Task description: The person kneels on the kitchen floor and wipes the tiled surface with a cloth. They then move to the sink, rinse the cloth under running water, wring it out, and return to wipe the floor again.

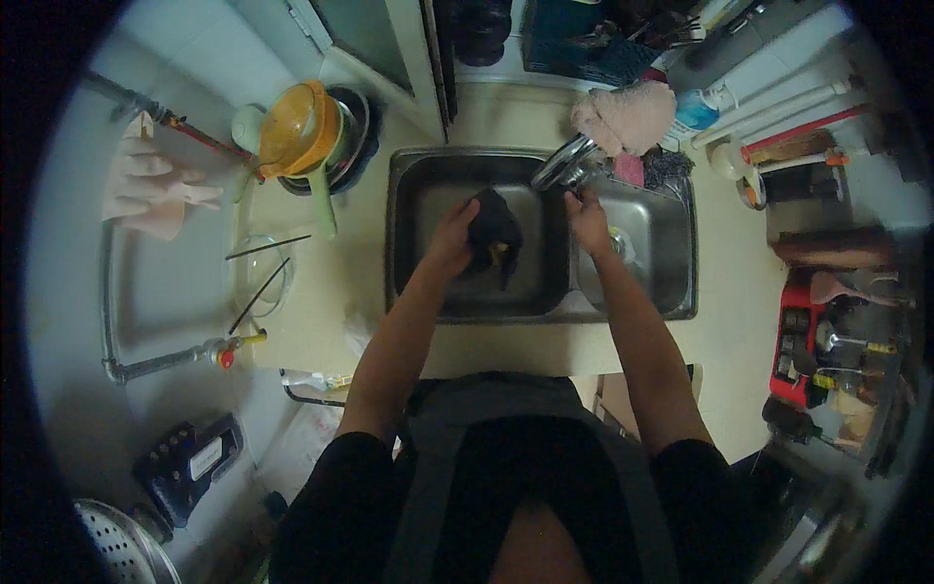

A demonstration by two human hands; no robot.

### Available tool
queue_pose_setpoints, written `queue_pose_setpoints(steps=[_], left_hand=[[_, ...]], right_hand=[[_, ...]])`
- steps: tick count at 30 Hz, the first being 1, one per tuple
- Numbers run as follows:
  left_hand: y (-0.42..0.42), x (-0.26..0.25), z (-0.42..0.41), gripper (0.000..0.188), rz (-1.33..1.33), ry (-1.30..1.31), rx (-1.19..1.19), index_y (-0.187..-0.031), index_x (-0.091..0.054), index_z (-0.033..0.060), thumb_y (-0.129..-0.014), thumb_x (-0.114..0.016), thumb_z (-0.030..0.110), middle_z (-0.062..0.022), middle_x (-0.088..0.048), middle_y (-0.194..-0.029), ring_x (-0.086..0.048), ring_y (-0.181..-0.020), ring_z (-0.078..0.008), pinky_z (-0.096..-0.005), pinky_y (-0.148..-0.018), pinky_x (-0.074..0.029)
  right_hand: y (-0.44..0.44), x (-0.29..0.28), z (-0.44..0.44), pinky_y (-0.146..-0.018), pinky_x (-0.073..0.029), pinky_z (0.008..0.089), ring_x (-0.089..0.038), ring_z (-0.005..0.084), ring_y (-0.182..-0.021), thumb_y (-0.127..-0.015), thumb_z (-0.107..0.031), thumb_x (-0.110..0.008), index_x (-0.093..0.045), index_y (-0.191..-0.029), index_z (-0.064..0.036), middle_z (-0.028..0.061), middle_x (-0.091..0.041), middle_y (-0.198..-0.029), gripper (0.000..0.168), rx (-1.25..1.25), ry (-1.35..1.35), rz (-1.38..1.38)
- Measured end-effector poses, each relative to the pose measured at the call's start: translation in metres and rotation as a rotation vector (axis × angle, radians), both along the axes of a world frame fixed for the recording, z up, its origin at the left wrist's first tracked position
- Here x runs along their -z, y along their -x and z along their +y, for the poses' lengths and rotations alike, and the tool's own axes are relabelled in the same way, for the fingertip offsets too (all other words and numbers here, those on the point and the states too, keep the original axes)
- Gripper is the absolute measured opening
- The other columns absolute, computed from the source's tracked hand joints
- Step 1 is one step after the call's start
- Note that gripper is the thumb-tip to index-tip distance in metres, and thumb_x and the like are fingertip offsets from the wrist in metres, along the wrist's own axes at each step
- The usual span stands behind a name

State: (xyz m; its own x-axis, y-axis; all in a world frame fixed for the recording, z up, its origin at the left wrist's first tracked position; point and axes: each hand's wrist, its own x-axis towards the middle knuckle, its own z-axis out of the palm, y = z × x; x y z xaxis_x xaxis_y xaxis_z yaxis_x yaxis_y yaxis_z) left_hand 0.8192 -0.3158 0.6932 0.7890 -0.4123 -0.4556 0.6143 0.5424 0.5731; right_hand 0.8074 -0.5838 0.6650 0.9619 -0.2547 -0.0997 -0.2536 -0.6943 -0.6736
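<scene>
A dark grey cloth (496,226) hangs bunched from my left hand (452,237) over the large left basin of a stainless steel double sink (478,315). A small yellowish patch shows within its folds. My right hand (587,219) reaches up at the chrome faucet (565,162), over the divider between the basins. Its fingertips are at the faucet's base; whether they grip the handle cannot be told. In the small right basin, a drain strainer (618,241) is partly hidden by my right hand and wrist.
A pink towel (627,117) and a blue-labelled bottle (697,109) stand behind the faucet. An orange colander (292,131) sits at the back left. Dark chopsticks (259,296) lie across a glass bowl (281,274) on the left counter. Utensils and a red rack (794,343) line the right side.
</scene>
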Motion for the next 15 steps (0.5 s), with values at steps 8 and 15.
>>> queue_pose_setpoints(steps=[8,15], left_hand=[[-0.01,0.017,-0.006,0.027,0.113,0.085,-0.042,-0.115,-0.052,0.0048,-0.091,-0.052,0.019,-0.009,-0.061,-0.1,-0.061,-0.089,-0.0201,-0.036,-0.079,-0.051],[-0.013,-0.006,-0.019,0.037,-0.065,-0.068,0.107,-0.116,-0.05,0.0032,-0.083,-0.061,0.014,-0.0077,-0.059,-0.096,-0.059,-0.084,-0.0191,-0.0346,-0.075,-0.051]], right_hand=[[0.022,-0.017,0.053,-0.097,-0.036,0.043,-0.045,0.0377,-0.117,-0.082,-0.032,-0.063,-0.048,-0.12,0.001,0.0222,-0.046,-0.128,0.052,-0.074,0.414,-0.392],[0.016,0.003,0.091,-0.083,-0.044,0.0383,-0.057,0.0314,-0.094,-0.077,-0.018,-0.068,-0.058,-0.106,-0.002,0.0181,-0.059,-0.102,0.034,-0.198,-0.158,-0.331]])
